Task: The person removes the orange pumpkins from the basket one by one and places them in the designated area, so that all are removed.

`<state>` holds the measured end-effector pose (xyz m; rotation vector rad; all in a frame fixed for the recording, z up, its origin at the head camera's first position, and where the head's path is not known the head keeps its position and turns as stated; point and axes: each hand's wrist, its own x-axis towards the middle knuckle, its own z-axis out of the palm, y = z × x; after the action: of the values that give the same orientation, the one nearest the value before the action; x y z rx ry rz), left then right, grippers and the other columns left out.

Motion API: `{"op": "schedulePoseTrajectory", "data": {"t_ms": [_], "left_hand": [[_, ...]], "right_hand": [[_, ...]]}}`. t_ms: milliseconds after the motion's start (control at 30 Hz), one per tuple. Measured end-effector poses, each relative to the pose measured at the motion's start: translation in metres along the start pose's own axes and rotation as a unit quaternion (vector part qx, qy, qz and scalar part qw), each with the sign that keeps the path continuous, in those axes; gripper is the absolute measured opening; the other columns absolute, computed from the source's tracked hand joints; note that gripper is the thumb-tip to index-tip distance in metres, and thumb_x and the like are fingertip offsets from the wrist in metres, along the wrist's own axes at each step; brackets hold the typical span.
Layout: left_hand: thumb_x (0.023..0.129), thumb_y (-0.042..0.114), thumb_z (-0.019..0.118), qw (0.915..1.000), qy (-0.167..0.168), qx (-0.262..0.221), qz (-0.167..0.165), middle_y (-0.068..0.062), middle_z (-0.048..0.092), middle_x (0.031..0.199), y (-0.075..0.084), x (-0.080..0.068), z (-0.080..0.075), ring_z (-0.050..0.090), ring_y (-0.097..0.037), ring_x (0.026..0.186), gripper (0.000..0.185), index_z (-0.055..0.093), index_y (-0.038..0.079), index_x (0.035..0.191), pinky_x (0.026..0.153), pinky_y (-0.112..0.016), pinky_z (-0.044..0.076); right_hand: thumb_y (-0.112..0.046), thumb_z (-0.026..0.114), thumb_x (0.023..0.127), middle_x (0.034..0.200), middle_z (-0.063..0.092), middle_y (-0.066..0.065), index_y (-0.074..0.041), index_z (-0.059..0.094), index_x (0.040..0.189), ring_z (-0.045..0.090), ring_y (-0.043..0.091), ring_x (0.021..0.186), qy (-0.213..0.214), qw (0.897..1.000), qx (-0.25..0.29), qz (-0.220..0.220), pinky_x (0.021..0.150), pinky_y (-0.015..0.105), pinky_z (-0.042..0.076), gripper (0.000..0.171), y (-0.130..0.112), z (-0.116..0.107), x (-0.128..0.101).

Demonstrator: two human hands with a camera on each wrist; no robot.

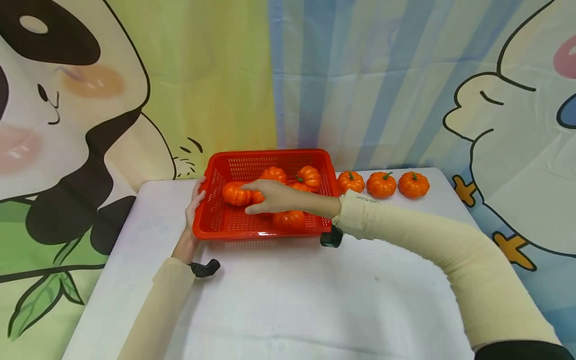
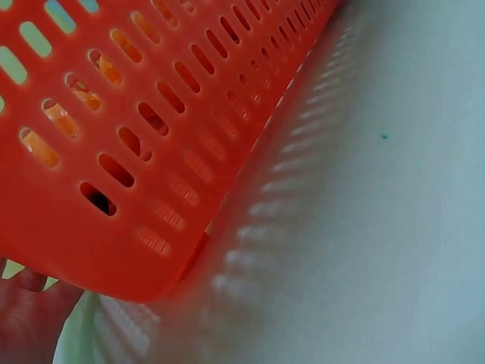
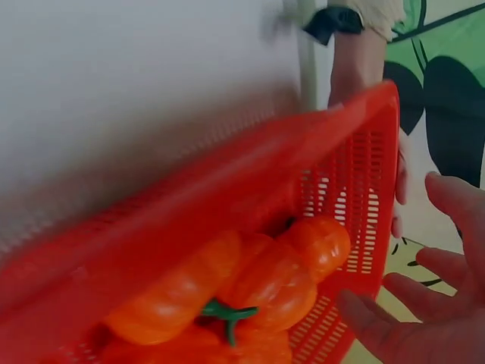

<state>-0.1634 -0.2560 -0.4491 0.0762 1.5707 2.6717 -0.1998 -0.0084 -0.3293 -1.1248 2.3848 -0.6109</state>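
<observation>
A red slatted plastic basket (image 1: 252,233) stands on the white-covered table and holds several small orange pumpkins with green stems, among them a pumpkin (image 1: 289,220) near the front wall. My left hand (image 1: 192,206) rests against the basket's left side, its fingers along the outer wall. In the left wrist view that hand (image 2: 34,312) shows at the basket's lower corner. Over the basket reaches my right hand (image 1: 275,197), close above the pumpkins and overlapping a pumpkin (image 1: 235,195) at the left. The right wrist view shows the right hand (image 3: 447,303) with fingers spread and nothing held.
Three more pumpkins stand in a row on the table right of the basket, the outermost pumpkin (image 1: 413,185) near the back right corner. A printed cloth curtain (image 1: 342,75) hangs behind the table (image 1: 324,300).
</observation>
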Motion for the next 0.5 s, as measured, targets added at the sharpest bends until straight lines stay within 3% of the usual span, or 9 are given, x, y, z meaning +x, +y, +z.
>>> {"op": "schedulePoseTrajectory", "data": {"t_ms": [200,500], "left_hand": [[0.104,0.02,0.014,0.9999,-0.009,-0.004,-0.004,-0.001,0.001,0.163,0.0,0.001,0.005,0.006,-0.026,0.147,0.051,0.004,0.027,0.154,0.122,-0.041,0.015],[0.104,0.019,0.014,0.9999,-0.004,-0.009,0.008,-0.002,0.01,0.16,0.001,-0.001,0.003,0.018,-0.025,0.142,0.05,0.006,0.024,0.153,0.114,-0.035,0.03]], "right_hand": [[-0.033,0.061,0.094,0.155,0.037,0.01,-0.006,0.031,0.151,0.033,0.024,0.145,-0.05,0.996,-0.07,0.003,0.12,0.035,0.026,0.07,-0.004,0.001,0.061],[-0.032,0.057,0.097,0.156,0.036,0.006,-0.01,0.032,0.151,0.032,0.021,0.146,-0.083,0.989,-0.107,0.063,0.121,0.031,0.024,0.064,-0.005,0.01,0.115]]}}
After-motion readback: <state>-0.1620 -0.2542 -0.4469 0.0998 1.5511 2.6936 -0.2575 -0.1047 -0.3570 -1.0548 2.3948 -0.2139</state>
